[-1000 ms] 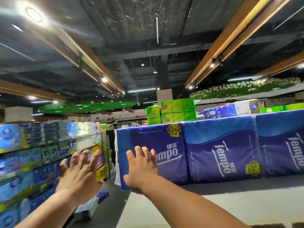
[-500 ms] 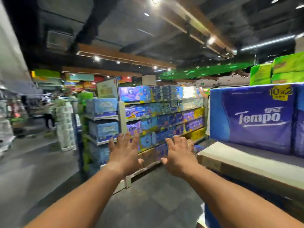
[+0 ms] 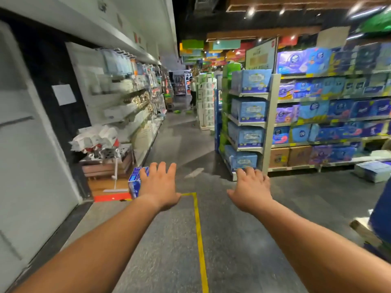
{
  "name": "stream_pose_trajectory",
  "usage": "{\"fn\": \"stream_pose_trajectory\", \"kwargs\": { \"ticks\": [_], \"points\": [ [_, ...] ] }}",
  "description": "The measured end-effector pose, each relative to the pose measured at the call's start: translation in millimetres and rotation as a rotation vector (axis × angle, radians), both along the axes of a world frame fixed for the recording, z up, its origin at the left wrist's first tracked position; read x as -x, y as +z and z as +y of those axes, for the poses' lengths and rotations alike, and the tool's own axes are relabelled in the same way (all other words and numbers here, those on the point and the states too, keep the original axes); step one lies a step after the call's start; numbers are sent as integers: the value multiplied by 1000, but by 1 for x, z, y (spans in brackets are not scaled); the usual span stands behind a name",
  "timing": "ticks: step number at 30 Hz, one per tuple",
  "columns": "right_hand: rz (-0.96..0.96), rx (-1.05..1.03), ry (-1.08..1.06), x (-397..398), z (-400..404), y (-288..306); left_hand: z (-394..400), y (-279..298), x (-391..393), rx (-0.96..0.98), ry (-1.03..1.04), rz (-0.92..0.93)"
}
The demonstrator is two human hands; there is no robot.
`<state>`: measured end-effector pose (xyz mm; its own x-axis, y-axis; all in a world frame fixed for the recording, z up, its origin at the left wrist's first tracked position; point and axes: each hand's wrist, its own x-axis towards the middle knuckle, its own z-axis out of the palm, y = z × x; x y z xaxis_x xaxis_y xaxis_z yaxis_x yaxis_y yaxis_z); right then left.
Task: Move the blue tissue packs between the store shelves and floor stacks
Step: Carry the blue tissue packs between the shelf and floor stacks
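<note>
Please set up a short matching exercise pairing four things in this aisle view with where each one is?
Things:
1. left hand
2. blue tissue pack
3. yellow floor line
4. cardboard boxes

Places:
A. bottom shelf on the right
B. floor between the forearms
C. held out empty, fingers spread
D. floor by the left wall

Pairs: 1-C, 2-D, 3-B, 4-A
</note>
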<state>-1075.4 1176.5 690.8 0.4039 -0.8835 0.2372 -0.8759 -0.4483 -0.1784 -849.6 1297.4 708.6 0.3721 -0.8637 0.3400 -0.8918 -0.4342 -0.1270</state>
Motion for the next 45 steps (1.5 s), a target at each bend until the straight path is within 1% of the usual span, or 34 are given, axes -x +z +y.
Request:
{"fn": "stream_pose_trajectory", "kwargs": {
  "ticks": [3,9,12,16,24,30,38,41,45],
  "points": [
    [28,-37,117,-24,61,-25,75,-21,-6,-89,93,-19],
    [52,-80,281,-52,148,-46,183,-38,-9,-124,240,50],
    [55,-89,344,-54,173,-52,215,-40,-7,-95,292,60],
    [67,-89,375,-43,180,-49,227,-34,7,-84,319,73],
    [63,-70,389,0,153,-46,198,-34,53,-77,292,52],
    [60,-71,394,8,120,-50,161,-42,63,-88,270,84],
    [97,-75,371,-27,57,-66,85,-62,16,-94,249,124],
    [120,-67,342,-54,21,-71,42,-65,-13,-61,211,112],
    [130,-83,309,-98,-25,-73,-18,-67,-58,-77,155,112]
  ]
}}
